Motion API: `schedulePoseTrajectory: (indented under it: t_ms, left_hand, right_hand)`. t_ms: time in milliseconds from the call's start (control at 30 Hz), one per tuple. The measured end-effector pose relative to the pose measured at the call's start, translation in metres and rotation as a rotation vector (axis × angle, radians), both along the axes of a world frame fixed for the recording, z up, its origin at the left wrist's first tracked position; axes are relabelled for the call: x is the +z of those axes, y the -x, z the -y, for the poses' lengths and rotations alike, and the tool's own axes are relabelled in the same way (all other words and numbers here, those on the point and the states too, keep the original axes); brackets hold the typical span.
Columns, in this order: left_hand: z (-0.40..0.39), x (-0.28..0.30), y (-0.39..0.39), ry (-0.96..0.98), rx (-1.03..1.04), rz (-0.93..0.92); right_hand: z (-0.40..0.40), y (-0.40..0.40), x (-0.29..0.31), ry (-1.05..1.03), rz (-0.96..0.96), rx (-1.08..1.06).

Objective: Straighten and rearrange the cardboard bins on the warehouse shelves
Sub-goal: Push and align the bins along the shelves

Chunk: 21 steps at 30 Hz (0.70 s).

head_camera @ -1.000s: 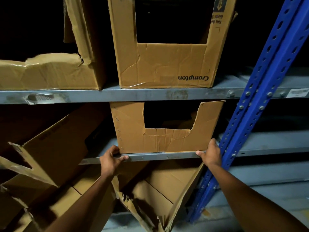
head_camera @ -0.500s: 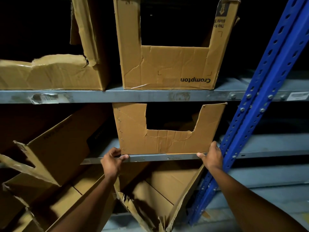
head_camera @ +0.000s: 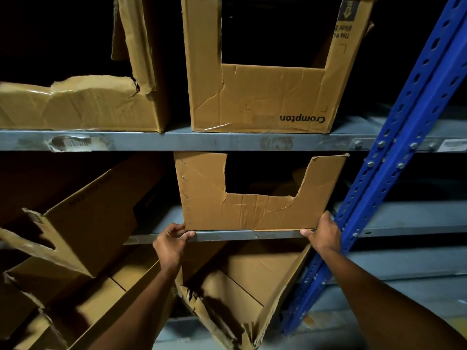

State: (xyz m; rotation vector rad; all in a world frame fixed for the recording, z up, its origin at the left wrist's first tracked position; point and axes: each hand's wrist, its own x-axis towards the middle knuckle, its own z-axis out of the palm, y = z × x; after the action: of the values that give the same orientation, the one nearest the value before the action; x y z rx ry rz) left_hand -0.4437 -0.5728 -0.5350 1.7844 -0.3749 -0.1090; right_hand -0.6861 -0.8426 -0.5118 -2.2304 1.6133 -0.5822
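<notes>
Cut-front cardboard bin (head_camera: pixel 252 213) sits on middle shelf (head_camera: pixel 227 235), interior dark, contents unreadable. Left hand (head_camera: pixel 171 242) and right hand (head_camera: pixel 324 233) grip its bottom corners, fingers curled. Crompton bin (head_camera: pixel 265 97) above, its visible interior dark.

From my feed I see grey metal shelving in tiers, with the upper shelf beam (head_camera: pixel 227 141) crossing the whole view and a thinner middle shelf edge (head_camera: pixel 240 235) below it. A blue perforated upright (head_camera: pixel 394 147) with bolts slants along the right side, beside a small white label (head_camera: pixel 452 145) on the beam. The light is dim, and behind the shelves all is black.
</notes>
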Motion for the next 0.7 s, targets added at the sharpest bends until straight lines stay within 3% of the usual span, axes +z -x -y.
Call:
schedulePoseTrajectory:
  t_ms: [300, 467, 633, 700]
  left_hand:
    - [0.002, 0.0, -0.007, 0.062, 0.025, -0.1]
    - [-0.004, 0.005, -0.019, -0.059, -0.061, -0.076]
    - [-0.026, 0.018, -0.015, -0.22, -0.211, 0.096]
    - [-0.041, 0.017, -0.01, -0.278, -0.256, 0.178]
  right_hand:
    - [0.0, 0.003, 0.007, -0.159, 0.034, 0.069]
    - [-0.003, 0.007, 0.019, -0.443, -0.039, 0.098]
    - [-0.046, -0.015, 0.017, -0.386, -0.498, 0.029]
    - [-0.081, -0.037, 0.022, -0.401, -0.459, 0.137]
